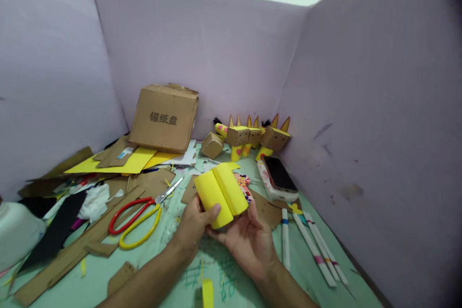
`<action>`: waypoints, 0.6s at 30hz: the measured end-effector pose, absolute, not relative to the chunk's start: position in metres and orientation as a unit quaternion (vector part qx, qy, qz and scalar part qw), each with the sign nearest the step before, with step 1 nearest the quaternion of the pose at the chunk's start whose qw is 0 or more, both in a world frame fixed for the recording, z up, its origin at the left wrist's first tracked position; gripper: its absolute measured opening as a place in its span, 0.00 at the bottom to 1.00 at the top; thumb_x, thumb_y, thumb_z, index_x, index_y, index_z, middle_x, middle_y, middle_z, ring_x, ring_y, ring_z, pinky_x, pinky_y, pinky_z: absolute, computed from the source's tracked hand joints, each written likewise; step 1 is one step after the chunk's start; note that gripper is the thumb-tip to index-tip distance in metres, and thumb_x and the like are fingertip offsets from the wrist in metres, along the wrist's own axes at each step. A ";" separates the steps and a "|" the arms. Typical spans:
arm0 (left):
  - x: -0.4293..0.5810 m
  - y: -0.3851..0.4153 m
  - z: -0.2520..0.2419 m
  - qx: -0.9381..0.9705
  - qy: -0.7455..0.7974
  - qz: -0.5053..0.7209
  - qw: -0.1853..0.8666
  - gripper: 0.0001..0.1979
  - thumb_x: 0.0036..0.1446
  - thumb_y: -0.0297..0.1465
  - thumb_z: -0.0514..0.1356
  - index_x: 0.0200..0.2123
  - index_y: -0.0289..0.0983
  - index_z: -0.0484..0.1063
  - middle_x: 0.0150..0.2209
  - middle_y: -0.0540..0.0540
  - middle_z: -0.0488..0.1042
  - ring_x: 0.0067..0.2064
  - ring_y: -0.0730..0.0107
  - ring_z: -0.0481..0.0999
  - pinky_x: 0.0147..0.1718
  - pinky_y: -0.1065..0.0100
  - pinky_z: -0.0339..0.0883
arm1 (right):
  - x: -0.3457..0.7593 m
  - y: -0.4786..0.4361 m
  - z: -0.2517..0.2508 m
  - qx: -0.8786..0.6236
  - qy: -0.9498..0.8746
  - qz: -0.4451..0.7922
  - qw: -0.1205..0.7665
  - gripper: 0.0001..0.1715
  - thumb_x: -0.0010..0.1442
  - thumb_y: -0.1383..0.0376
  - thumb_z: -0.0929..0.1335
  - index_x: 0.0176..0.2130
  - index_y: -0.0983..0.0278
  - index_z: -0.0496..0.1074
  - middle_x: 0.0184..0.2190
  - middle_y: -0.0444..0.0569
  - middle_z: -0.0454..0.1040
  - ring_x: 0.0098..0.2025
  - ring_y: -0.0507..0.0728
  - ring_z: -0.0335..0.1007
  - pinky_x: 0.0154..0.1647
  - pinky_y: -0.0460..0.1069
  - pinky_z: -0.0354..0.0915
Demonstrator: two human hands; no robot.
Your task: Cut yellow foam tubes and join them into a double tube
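Two yellow paper tubes [221, 196], side by side and touching, are held tilted above the middle of the table. My left hand [198, 221] grips them at the lower left, its thumb pressed on the front and its other fingers mostly hidden behind. My right hand [250, 243] is turned palm up under the lower right end and cradles them, with some fingertips out of sight. Behind the tubes lies a piece of patterned paper [243, 183], partly covered. Scissors [155, 200] with one red and one yellow handle lie partly open to the left.
Cardboard animal figures [240, 135] stand at the back, near a small cardboard box [212, 145]. A larger cardboard box [164, 118] leans on yellow sheets [135, 161]. Cardboard strips [79, 243] and scraps crowd the left. A phone [278, 173] and several white markers [314, 249] lie right.
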State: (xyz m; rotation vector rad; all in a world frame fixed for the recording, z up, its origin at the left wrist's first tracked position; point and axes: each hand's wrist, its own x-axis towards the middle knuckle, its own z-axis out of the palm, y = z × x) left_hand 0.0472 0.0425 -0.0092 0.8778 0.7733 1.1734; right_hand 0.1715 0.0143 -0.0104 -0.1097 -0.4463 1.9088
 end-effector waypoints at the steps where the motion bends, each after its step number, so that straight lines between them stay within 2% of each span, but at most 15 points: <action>1: 0.047 0.042 -0.010 0.397 0.331 0.523 0.678 0.32 0.40 0.35 0.69 0.48 0.33 0.63 0.44 0.36 0.74 0.44 0.50 0.75 0.43 0.56 0.69 | 0.171 0.015 -0.010 -0.046 -0.187 0.809 0.555 0.22 0.60 0.52 0.62 0.49 0.59 0.70 0.51 0.51 0.72 0.56 0.64 0.62 0.53 0.65 0.56; 8: 0.048 0.036 -0.001 0.467 0.299 0.537 0.636 0.32 0.42 0.35 0.68 0.49 0.33 0.61 0.45 0.36 0.74 0.45 0.51 0.74 0.44 0.56 0.68 | 0.174 0.019 -0.017 -0.067 -0.158 0.828 0.533 0.24 0.58 0.51 0.64 0.49 0.61 0.71 0.52 0.53 0.72 0.56 0.65 0.61 0.54 0.65 0.55; 12: 0.049 0.031 0.002 0.498 0.278 0.539 0.620 0.31 0.41 0.35 0.68 0.48 0.33 0.63 0.44 0.37 0.74 0.45 0.51 0.73 0.43 0.57 0.68 | 0.179 0.020 -0.018 -0.091 -0.137 0.823 0.543 0.20 0.57 0.54 0.66 0.44 0.62 0.74 0.46 0.51 0.76 0.50 0.63 0.69 0.51 0.62 0.59; 18: 0.047 0.024 -0.003 0.529 0.309 0.527 0.589 0.23 0.40 0.28 0.67 0.42 0.37 0.68 0.41 0.41 0.76 0.45 0.53 0.73 0.37 0.63 0.69 | 0.181 0.020 -0.017 -0.115 -0.121 0.798 0.579 0.14 0.58 0.59 0.65 0.39 0.61 0.77 0.39 0.47 0.80 0.43 0.57 0.73 0.47 0.53 0.64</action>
